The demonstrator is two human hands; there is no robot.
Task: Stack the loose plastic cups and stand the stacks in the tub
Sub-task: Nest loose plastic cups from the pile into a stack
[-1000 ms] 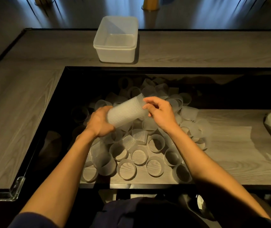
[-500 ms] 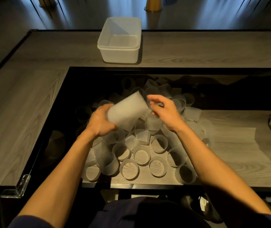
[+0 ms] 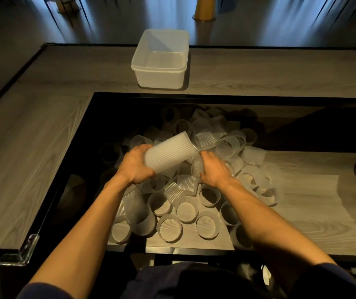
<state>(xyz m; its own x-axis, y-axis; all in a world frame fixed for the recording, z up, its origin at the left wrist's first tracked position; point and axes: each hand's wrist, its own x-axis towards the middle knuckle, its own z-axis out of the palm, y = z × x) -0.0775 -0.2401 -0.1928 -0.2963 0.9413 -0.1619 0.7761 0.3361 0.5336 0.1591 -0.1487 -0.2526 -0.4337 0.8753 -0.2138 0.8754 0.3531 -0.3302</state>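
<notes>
Closest to the person, the loose cups [image 3: 169,227] sit in a messy pile on the lower table [image 3: 302,203], some mouth-up, some on their sides. Just past them the left hand [image 3: 137,166] is wrapped round the base end of a ribbed stack [image 3: 169,155], held tilted above the pile with the open end pointing up and right. The right hand [image 3: 214,169] is down among the cups just beside that open end, fingers curled over one, but I can't tell if it's actually got hold of it.

I'd pick a cup that's lying free rather than one wedged under its neighbours, turn it to match the stack, and slide it in straight so the ribs don't bind. Keep the left hand's grip firm but not crushing, since these look thin.

The tub [image 3: 159,79] stands well beyond on the far table, with nothing in it yet.

Compared with half a second ago, the right hand has dropped from the stack's mouth down into the pile. The left hand and stack have barely shifted.
</notes>
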